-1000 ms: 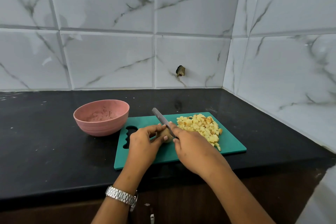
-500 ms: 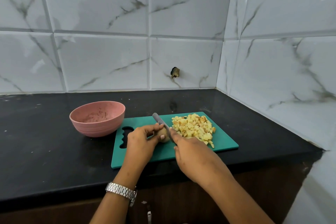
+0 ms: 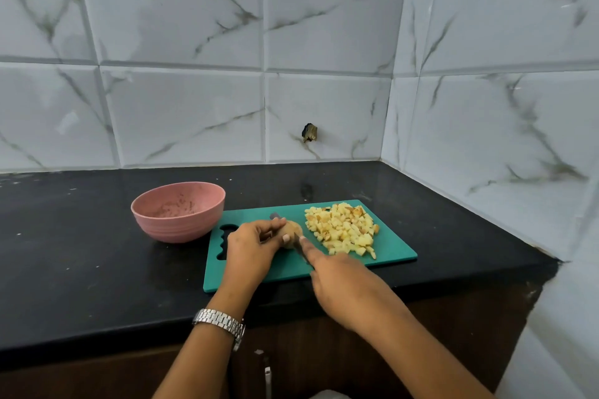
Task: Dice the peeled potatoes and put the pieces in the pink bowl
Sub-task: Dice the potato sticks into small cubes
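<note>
A teal cutting board (image 3: 395, 256) lies on the black counter. Its right half carries a heap of diced potato pieces (image 3: 343, 230). My left hand (image 3: 252, 246) holds a small potato (image 3: 291, 230) against the board with its fingertips. My right hand (image 3: 343, 285) grips a knife (image 3: 275, 215), forefinger laid along the blade's back; the blade is down in the potato and only its grey tip shows beyond it. The pink bowl (image 3: 178, 212) stands left of the board, empty apart from some residue.
The counter (image 3: 81, 253) ends at marble-tiled walls behind and to the right, forming a corner. A small dark fitting (image 3: 309, 133) sticks out of the back wall. A metal watch (image 3: 220, 324) sits on my left wrist. Brown cabinet fronts lie below the counter edge.
The knife has dropped from above the potato into it, so most of the blade is hidden now. My right hand slid back toward me. My left hand stays on the potato.
</note>
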